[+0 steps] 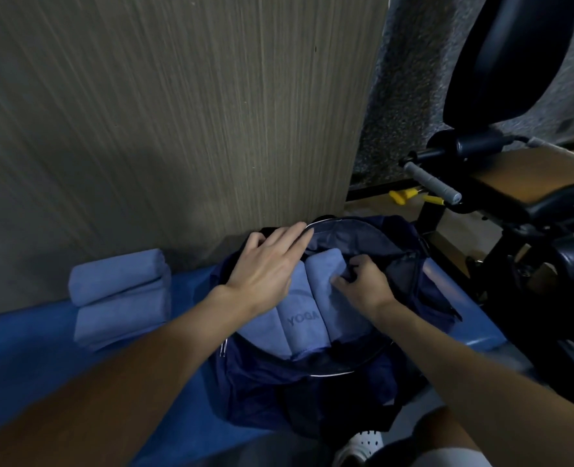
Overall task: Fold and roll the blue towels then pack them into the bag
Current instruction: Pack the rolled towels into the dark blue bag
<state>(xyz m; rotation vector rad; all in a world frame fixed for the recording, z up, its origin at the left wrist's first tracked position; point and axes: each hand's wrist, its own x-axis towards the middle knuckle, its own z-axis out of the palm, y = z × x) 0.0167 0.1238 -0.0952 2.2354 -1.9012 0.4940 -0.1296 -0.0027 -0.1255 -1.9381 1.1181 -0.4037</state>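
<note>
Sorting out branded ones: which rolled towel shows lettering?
The middle towel in the bag: it reads YOGA. The left towel, right towel and stacked towels outside show none.

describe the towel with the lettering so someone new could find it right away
Start at the dark blue bag at the foot of the wood panel. Rolled light blue towels lie side by side inside it. Pick the middle towel, the only one stamped YOGA.

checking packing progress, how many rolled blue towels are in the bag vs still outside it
Packed towels in the bag: 3
Stacked towels beside it: 2
Total: 5
</note>
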